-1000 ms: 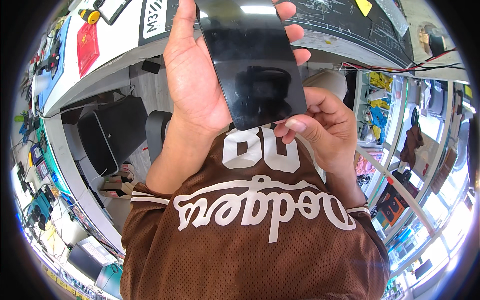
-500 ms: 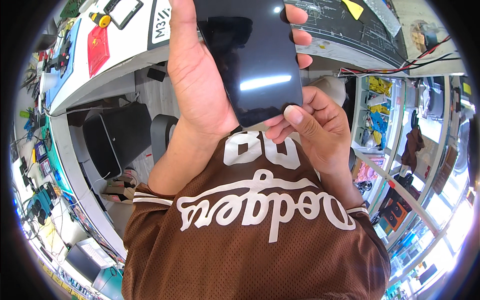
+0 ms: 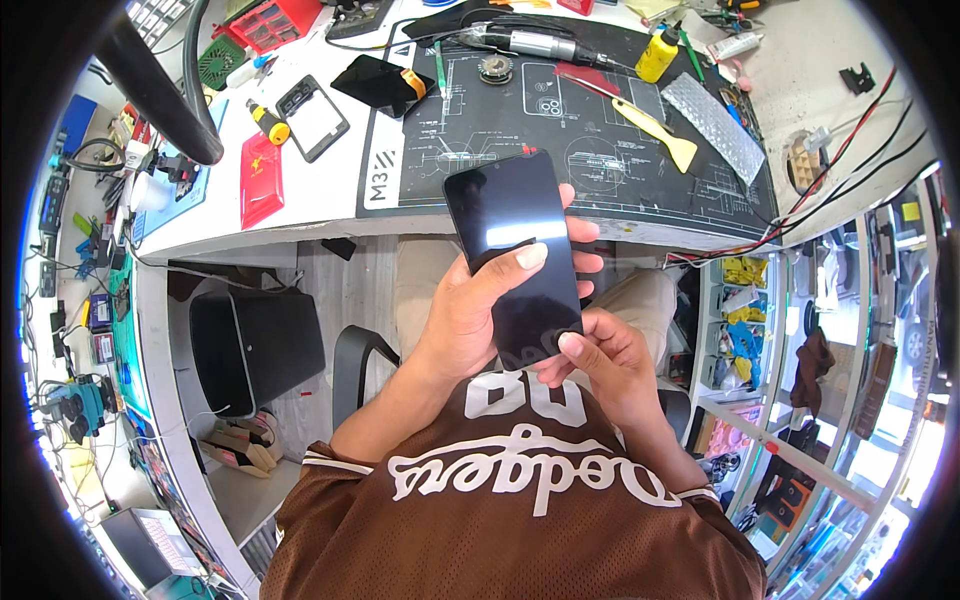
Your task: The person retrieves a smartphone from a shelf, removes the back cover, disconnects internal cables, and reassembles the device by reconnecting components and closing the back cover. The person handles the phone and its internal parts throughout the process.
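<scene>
A black smartphone [image 3: 540,297] is held in front of my chest, its glossy dark screen facing up and reflecting a bright strip of light. My left hand [image 3: 462,318] wraps around it from below. The left thumb lies across the screen, and the left fingertips show past the phone's right edge. At the bottom right corner, my right hand [image 3: 612,358] pinches the phone between thumb and fingers. The back of the phone is hidden.
Beyond the phone lies a black printed work mat [image 3: 480,130] on the white bench. It carries a yellow spatula [image 3: 660,135], bubble wrap [image 3: 712,128], and a yellow bottle [image 3: 657,55]. A phone frame [image 3: 312,118] and red packet [image 3: 262,182] lie left. Glass shelving [image 3: 800,440] stands right.
The phone and both hands now appear lower and smaller, with more of the bench in view. My left thumb has moved from the phone's side onto the screen.
</scene>
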Available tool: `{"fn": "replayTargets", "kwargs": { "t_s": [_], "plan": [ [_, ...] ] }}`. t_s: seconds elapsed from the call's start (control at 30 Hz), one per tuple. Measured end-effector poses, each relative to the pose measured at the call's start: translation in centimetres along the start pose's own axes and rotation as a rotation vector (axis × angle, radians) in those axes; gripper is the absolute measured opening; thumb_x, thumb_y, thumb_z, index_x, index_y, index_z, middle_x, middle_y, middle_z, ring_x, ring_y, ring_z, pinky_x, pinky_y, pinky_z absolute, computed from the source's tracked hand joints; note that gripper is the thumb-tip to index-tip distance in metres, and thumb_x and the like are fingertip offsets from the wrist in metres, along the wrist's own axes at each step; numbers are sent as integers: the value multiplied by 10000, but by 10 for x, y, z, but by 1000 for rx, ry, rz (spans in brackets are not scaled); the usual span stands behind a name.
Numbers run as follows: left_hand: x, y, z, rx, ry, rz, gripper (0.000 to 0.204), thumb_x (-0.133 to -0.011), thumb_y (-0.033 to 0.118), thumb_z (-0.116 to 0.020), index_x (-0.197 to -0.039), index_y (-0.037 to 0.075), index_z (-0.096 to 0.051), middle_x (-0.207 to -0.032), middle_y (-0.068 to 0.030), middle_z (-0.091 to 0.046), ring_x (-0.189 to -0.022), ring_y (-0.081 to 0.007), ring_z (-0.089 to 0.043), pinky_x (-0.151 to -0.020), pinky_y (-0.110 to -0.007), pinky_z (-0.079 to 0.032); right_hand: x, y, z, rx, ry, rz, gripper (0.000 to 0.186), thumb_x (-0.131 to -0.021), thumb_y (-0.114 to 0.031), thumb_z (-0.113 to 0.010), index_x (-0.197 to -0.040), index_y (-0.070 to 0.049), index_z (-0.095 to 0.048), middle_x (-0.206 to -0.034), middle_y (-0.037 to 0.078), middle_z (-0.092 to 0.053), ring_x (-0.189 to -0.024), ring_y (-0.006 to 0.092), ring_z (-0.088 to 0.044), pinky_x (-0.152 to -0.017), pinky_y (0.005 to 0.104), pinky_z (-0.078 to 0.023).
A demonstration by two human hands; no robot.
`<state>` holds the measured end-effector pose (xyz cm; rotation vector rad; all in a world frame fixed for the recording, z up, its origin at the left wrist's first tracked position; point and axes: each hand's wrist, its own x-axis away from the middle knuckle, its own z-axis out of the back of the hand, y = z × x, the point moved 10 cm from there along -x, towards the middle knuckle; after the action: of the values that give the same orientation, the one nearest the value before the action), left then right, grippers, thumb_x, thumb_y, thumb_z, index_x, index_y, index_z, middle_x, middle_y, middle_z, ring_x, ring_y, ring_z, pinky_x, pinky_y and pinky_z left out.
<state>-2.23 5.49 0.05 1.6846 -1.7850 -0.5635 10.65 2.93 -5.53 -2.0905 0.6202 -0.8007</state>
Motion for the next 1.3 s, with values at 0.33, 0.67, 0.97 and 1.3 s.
{"fn": "replayTargets", "kwargs": {
  "t_s": [0.33, 0.67, 0.97, 1.3],
  "plan": [
    [4, -3, -12, -51, -108, -25, 587, -1019, 219, -600, -1526, -11, -411, -1346, -197, -625, -1264, -269, -613, -1068, -403, -498, -5, -9, 2, -12, 46, 223, 227, -991, -25, -691, -1212, -5, -645, -1113, 57, -711, -1020, 105, -655, -930, 297, -527],
    [-1, -7, 17, -174, 219, -285, 692, -1053, 273, -607, -1617, 98, -245, -1349, -98, -581, -1221, -246, -586, -1063, -404, -454, -5, -90, -7, 835, 362, 745, 166, -887, -93, -793, -997, -3, -709, -851, 110, -659, -712, 217, -627, -624, 335, -484],
    [-7, -24, 17, -60, 101, -11, 291, -1064, 287, -609, -1247, 61, -625, -1185, -47, -670, -1128, -171, -615, -1024, -371, -449, -5, -82, 14, 576, 337, 542, 163, -906, -106, -784, -999, -1, -703, -821, 97, -653, -699, 182, -607, -636, 315, -466],
    [-9, -40, 2, -102, 30, 15, 282, -1063, 296, -609, -1256, 92, -632, -1219, -16, -677, -1159, -168, -603, -1051, -392, -434, 10, -77, 32, 557, 376, 476, 220, -916, -197, -777, -1050, -36, -710, -843, 83, -675, -756, 183, -636, -690, 340, -505]
  ]
}}
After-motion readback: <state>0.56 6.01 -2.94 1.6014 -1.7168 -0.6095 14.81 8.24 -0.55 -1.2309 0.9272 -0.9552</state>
